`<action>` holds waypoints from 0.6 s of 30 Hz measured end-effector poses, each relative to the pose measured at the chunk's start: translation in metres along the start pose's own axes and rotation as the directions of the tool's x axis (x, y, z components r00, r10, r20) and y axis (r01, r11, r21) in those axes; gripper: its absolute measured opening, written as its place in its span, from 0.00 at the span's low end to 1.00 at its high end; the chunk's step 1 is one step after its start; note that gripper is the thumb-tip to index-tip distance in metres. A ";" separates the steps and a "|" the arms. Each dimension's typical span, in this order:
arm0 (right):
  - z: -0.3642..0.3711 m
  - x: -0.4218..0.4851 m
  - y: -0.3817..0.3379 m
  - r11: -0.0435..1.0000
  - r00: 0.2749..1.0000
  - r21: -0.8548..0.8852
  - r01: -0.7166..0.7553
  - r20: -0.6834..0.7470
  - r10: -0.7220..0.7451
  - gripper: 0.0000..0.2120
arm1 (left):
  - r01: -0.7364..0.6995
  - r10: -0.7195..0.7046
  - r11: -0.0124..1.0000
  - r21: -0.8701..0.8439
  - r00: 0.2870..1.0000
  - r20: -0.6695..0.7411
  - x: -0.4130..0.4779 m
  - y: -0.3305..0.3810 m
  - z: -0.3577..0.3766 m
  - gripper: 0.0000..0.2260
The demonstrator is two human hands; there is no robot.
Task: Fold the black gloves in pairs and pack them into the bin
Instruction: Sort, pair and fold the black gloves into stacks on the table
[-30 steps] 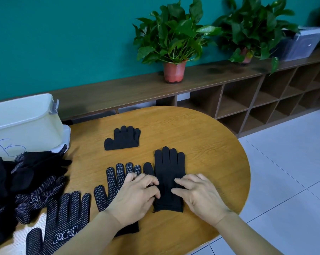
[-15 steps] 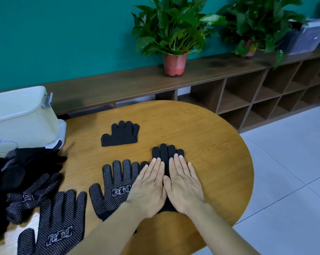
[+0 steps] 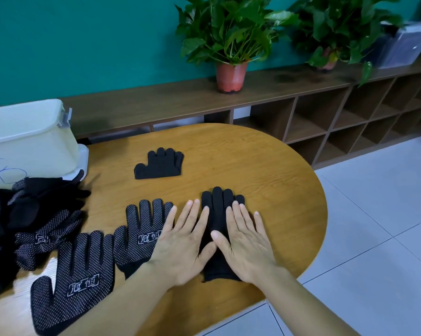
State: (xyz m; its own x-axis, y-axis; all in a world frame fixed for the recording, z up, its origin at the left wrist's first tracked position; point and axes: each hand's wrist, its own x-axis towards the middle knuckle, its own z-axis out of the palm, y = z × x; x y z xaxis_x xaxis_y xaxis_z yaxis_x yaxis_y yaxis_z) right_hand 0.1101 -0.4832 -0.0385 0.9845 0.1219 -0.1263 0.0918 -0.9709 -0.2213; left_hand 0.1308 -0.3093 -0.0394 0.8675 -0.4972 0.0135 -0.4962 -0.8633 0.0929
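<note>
A plain black glove [image 3: 218,209] lies flat on the round wooden table [image 3: 277,180], fingers pointing away from me. My left hand [image 3: 182,241] and my right hand [image 3: 245,241] both rest flat on it, fingers spread, palms down, holding nothing. Left of them lie two dotted black gloves, one [image 3: 141,229] partly under my left hand, another [image 3: 76,282] nearer the front edge. A folded black glove [image 3: 159,163] sits further back. A pile of black gloves [image 3: 22,214] lies at the left. The cream plastic bin [image 3: 27,139] stands at the back left.
A low wooden shelf [image 3: 325,117] runs along the teal wall behind the table, carrying two potted plants [image 3: 228,44] and a clear box [image 3: 403,42]. Grey tiled floor [image 3: 374,226] lies to the right of the table's curved edge.
My hands went from pinching the glove's cuff to lying flat on it, then slid slightly apart with fingers spread. The camera tilted a little.
</note>
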 end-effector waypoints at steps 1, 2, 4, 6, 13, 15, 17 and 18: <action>-0.001 0.000 0.001 1.000 1.000 0.023 0.011 -0.020 -0.010 0.46 | -0.046 0.046 0.999 -0.004 0.999 -0.015 0.003 0.001 -0.001 0.36; -0.002 0.001 0.001 0.999 0.999 0.039 0.028 -0.036 -0.026 0.45 | -0.091 0.091 0.996 0.004 0.996 -0.009 0.007 0.002 -0.002 0.35; -0.001 0.007 0.003 0.997 0.997 0.034 0.066 -0.037 -0.065 0.44 | -0.139 0.137 0.990 0.026 0.988 0.065 0.013 0.007 0.002 0.34; 0.001 0.012 0.004 0.997 0.997 -0.004 0.078 -0.007 -0.078 0.46 | -0.143 0.136 0.988 0.052 0.983 0.121 0.018 0.009 0.007 0.34; -0.003 0.013 0.027 0.997 0.998 -0.065 0.034 -0.043 -0.037 0.47 | -0.057 0.058 0.996 0.074 0.998 -0.015 0.004 -0.005 0.001 0.42; -0.007 0.006 0.034 0.996 0.993 -0.016 0.085 -0.087 -0.086 0.44 | -0.115 0.114 0.993 -0.008 0.990 -0.080 -0.007 -0.011 -0.005 0.39; -0.008 -0.003 0.037 0.981 0.964 -0.001 0.193 -0.185 -0.190 0.39 | -0.260 0.240 0.962 -0.080 0.950 -0.202 -0.019 -0.014 -0.009 0.35; -0.007 -0.009 0.037 0.969 0.940 -0.021 0.246 -0.240 -0.243 0.37 | -0.322 0.291 0.941 -0.101 0.925 -0.243 -0.025 -0.014 -0.011 0.34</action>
State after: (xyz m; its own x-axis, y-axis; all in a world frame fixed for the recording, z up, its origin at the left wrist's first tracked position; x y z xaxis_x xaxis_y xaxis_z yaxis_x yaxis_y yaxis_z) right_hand 0.1059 -0.5211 -0.0392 0.9387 0.3013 0.1673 0.3339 -0.9153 -0.2250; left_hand 0.1167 -0.2841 -0.0306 0.6671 -0.6898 0.2813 -0.7430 -0.6437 0.1832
